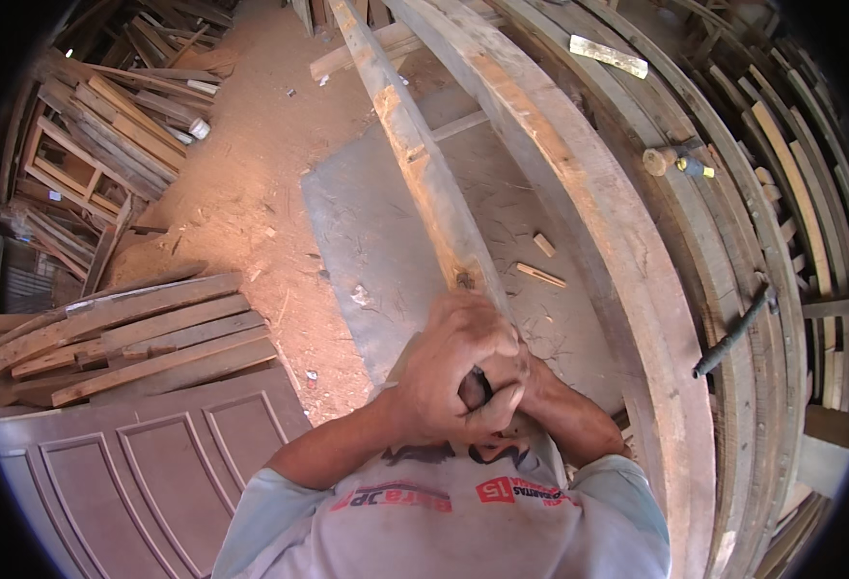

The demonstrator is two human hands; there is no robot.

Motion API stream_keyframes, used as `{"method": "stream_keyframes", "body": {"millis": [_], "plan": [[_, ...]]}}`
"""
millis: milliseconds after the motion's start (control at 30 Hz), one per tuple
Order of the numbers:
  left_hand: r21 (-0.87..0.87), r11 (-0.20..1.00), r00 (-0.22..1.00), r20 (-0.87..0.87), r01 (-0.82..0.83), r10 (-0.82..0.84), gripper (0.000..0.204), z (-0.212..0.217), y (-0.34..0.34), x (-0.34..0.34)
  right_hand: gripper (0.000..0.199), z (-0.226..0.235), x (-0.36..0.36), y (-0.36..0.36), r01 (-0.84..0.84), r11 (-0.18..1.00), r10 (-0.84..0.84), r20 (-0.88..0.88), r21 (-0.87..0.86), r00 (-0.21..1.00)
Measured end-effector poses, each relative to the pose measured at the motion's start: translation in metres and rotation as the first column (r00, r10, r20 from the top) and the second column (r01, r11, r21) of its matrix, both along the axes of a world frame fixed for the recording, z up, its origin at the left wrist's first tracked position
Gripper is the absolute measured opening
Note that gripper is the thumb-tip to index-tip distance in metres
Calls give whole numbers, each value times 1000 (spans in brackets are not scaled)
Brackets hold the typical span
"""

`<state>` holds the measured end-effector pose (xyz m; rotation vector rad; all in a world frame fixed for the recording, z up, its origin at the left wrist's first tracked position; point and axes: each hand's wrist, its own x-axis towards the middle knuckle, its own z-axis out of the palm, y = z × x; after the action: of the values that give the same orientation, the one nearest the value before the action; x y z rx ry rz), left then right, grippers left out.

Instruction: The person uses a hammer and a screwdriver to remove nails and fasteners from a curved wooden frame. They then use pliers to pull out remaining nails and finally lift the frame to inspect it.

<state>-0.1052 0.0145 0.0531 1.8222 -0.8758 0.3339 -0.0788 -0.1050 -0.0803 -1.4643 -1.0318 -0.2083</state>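
My left hand (434, 374) and my right hand (509, 349) are closed together in front of my chest, partly overlapping. A small dark piece (480, 388) shows in the gap between the fingers, and the rest of it is hidden. Beneath and just beyond the hands runs a long wooden beam (423, 183), pointing away from me. Its top has paler, freshly cut patches and a small notch. Close to the hands, a dark mark or hollow (464, 278) shows on the beam. Whether the held piece touches the wood cannot be seen.
A thick beam (579, 159) lies to the right, with more timbers beyond. On those rest a wood offcut (608, 56), a round wooden piece (658, 160), a yellow-and-black handle (695, 168) and a dark rod (733, 333). Leftward are a panelled door (125, 482) and stacked planks (154, 333).
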Motion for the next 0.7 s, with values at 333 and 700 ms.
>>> {"method": "stream_keyframes", "body": {"millis": [333,700], "plan": [[-5,999,993,109,-39,39,52,-16,1,-21,37,13,-26,13,150,988,-155,-180,-42,971],[-322,947,806,-565,-20,-175,55,-6,-1,51,37,76,-33,-40,600,796,-580,-189,77,793]]}}
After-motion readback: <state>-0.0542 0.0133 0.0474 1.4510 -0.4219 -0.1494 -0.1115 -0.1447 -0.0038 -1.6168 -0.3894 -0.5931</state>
